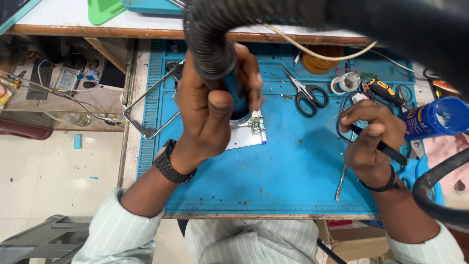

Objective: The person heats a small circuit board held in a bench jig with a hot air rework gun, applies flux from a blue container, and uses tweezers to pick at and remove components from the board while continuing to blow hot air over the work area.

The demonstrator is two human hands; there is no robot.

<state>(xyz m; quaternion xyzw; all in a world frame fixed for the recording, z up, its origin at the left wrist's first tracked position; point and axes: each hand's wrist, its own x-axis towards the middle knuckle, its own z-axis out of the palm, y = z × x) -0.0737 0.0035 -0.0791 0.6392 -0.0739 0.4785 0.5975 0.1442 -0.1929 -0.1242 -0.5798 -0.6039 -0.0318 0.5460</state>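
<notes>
Blue silicone work mat (293, 166) covers a wooden bench and carries the whole setup. Near its centre a small green circuit board (255, 125) rests on a white plate (246, 139), flat and unclamped. The left hand (207, 107) is wrapped tight around a hot-air handpiece (234, 93), nozzle aimed straight down at the board; its ribbed black hose (207, 39) arcs up and away, apparently keeping clear of the work. To the right, the right hand (369, 139) pinches a slim black tool (386, 149) pen-fashion, held apart from the board. Far of it lie black-handled scissors (308, 95), a solder spool (348, 82) and a blue bottle (435, 120), all within reach.
</notes>
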